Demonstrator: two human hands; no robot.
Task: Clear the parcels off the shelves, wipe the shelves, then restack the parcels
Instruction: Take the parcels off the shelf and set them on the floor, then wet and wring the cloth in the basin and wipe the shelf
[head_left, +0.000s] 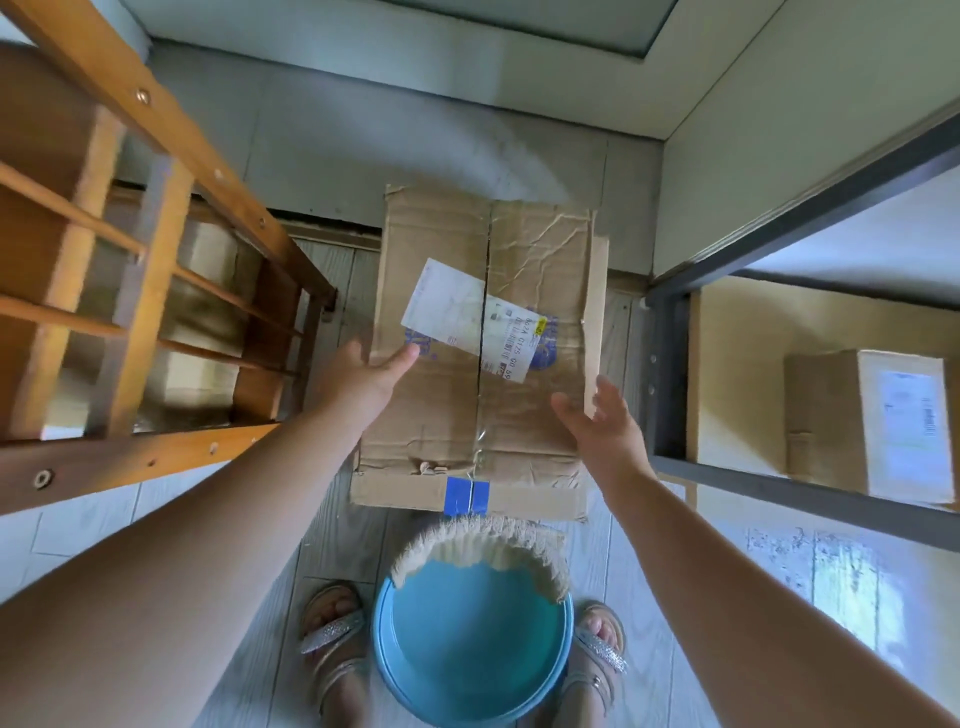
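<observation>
A large, creased cardboard parcel (467, 415) with a white shipping label and blue tape lies on the floor ahead of me, on top of another flat box. My left hand (363, 374) reaches out with straight fingers at the parcel's left edge. My right hand (602, 421) is spread open at its right edge, fingers apart. Neither hand grips it. On the right stands a dark metal shelf (779, 483) with a smaller labelled parcel (872, 426) on it. A wooden shelf unit (156, 249) stands on the left with pale parcels behind its slats.
A blue plastic basin (472, 649) sits on the floor between my sandalled feet, a beige fringed cloth (483, 540) draped over its far rim. Grey walls close off the far end. The floor is pale wood-look plank.
</observation>
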